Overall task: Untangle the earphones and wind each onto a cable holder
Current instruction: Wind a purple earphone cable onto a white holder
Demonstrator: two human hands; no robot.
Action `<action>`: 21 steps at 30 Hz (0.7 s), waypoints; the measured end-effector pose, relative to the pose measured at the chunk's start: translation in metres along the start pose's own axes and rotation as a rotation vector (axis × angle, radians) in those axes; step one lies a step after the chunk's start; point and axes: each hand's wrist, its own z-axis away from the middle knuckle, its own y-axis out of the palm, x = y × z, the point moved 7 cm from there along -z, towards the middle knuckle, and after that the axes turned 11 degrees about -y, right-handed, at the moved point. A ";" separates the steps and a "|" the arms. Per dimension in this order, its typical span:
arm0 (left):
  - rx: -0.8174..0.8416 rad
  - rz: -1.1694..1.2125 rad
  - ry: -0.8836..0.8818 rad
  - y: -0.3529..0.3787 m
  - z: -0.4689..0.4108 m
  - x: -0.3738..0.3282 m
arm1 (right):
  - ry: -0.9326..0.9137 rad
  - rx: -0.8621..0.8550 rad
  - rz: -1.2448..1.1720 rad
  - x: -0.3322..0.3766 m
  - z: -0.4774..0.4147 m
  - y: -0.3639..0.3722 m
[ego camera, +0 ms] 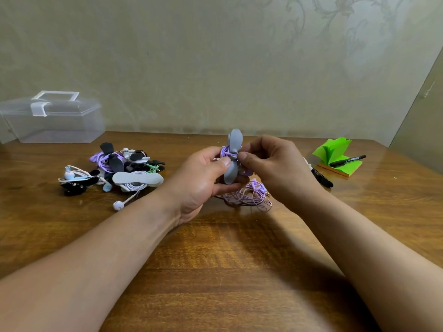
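Grey cable holder gripped in left hand, right hand pinching purple earphone cord

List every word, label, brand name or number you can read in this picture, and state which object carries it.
No text here can be read.
Black marker lying on the green sticky notes: pale print on its barrel, too small and blurred to read.
Clear plastic box, grey cable holder and purple earphone cable: no writing visible.
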 end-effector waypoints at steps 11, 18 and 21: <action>0.010 0.122 -0.069 -0.003 0.004 -0.001 | 0.079 0.007 -0.159 -0.010 0.001 0.009; 0.043 0.189 -0.090 -0.004 0.006 -0.005 | 0.169 0.181 -0.268 -0.011 0.008 0.025; -0.009 0.172 -0.075 -0.008 0.004 -0.002 | 0.124 0.195 -0.167 -0.012 0.006 0.023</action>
